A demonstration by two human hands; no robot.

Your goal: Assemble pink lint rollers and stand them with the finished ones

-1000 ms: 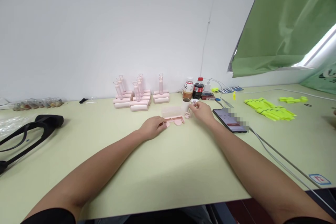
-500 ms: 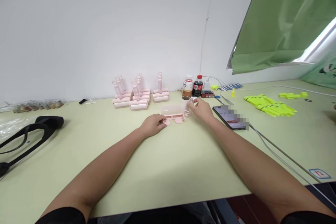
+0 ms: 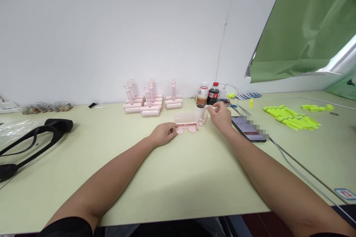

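My left hand rests on the table with curled fingers, thumb and fingertips at the left end of a pink case. That case lies open, with a clear cover behind and two round pink discs in front. A roll with a brown core stands upright just right of it. Beside the roll, my right hand pinches the top of a pale pink piece; its exact shape is partly hidden by the fingers. A small heart-shaped loop shows near its foot.
Behind stand several pink roller sets with heart-topped handles. A white-capped bottle and a cola bottle are near the wall. At right lie a phone, a cable and yellow strips; at left, a black strapped frame.
The view has turned slightly left, so things sit further right. My right hand has drawn slightly away from the roll, showing more of the pale piece. My left hand stays by the case.
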